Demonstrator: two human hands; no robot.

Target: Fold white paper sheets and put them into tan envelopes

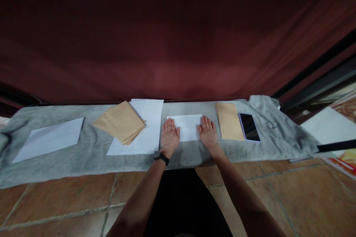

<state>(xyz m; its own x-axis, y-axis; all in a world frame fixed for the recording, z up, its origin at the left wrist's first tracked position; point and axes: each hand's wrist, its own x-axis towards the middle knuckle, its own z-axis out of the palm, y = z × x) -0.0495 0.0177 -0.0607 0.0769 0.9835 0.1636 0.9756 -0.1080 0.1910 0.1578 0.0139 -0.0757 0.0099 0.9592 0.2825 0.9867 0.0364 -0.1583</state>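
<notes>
Flat on the grey cloth lies a white sheet of paper (188, 127), apparently folded, with its long side running left to right. My left hand (170, 135) rests palm down on its left end, fingers stretched out. On the right end my right hand (207, 132) lies flat in the same way. Neither hand grips anything. Close to my right hand is a brown envelope stack (230, 121). To the left of my left hand, larger white sheets (150, 126) lie partly under a fanned pile of brown envelopes (124, 120).
A phone (250, 127) with a purple edge lies right of the envelope stack. Another white sheet (52, 139) is at the far left. The grey cloth (91, 159) covers the long, narrow surface. Behind it hangs a dark red curtain (178, 44); tiled floor (69, 200) shows in front.
</notes>
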